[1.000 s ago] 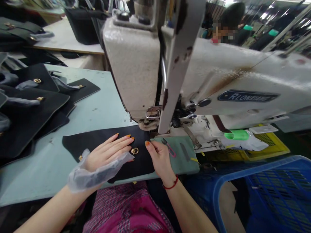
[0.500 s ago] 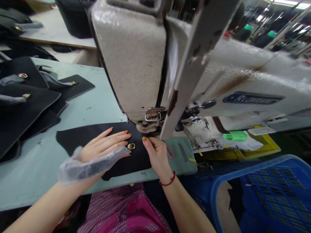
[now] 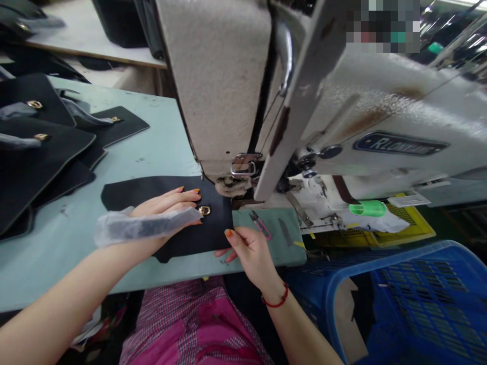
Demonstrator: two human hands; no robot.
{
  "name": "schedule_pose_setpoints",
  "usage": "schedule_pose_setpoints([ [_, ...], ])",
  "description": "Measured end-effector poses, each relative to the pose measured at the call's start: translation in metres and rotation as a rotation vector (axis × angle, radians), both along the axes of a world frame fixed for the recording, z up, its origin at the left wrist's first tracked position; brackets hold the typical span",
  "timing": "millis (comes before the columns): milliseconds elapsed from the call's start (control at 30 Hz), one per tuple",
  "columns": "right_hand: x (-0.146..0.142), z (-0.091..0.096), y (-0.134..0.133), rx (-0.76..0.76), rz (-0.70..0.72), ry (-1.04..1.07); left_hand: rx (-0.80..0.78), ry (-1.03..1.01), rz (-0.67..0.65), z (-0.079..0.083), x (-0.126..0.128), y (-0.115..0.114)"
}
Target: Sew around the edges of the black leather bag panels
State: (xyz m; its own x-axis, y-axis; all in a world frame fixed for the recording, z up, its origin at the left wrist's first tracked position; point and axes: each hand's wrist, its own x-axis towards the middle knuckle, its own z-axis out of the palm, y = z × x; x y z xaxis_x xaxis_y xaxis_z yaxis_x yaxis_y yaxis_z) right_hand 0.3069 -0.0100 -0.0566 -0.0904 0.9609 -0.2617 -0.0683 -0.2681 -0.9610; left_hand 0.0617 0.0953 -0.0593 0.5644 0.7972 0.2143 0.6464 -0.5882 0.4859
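Observation:
A black leather panel (image 3: 213, 233) lies on the table beneath the sewing machine's (image 3: 224, 86) head, its right edge beside the needle area. My left hand (image 3: 167, 208) rests flat on it, fingers stretched out. Next to those fingertips sits a gold metal fitting (image 3: 204, 210). A strap wrapped in clear plastic (image 3: 148, 225) runs from the fitting back across my left hand and wrist. My right hand (image 3: 249, 251) pinches the panel's near right corner, thumb on top and fingers partly hidden beneath. Just beyond it lie thread snips with pink handles (image 3: 262, 228).
More black panels (image 3: 41, 167) with gold fittings and wrapped straps are piled on the table's left side. A blue plastic basket (image 3: 342, 276) stands at lower right, holding scraps. Behind it is a yellow crate (image 3: 418, 223). A bright green piece (image 3: 367, 208) sits on the machine bed.
My right hand has slid along the panel's right edge toward me, to its near corner. The panel's right edge and the snips show more fully. My left hand stays flat on the panel.

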Motion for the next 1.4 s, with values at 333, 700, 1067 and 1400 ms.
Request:
schedule_pose_setpoints([
  [333,0.007,0.007,0.003,-0.176,0.109,0.253,-0.001,0.002,-0.035,0.025,0.012,-0.001],
  [700,0.004,0.005,0.005,-0.184,0.128,0.379,0.091,0.121,-0.084,0.034,0.012,0.006],
  [1067,-0.002,0.004,0.004,-0.212,0.071,0.444,0.101,0.152,-0.114,0.037,0.013,0.008],
  [1400,-0.01,-0.002,0.002,-0.262,0.032,0.498,0.109,0.148,-0.115,0.039,0.015,0.011],
])
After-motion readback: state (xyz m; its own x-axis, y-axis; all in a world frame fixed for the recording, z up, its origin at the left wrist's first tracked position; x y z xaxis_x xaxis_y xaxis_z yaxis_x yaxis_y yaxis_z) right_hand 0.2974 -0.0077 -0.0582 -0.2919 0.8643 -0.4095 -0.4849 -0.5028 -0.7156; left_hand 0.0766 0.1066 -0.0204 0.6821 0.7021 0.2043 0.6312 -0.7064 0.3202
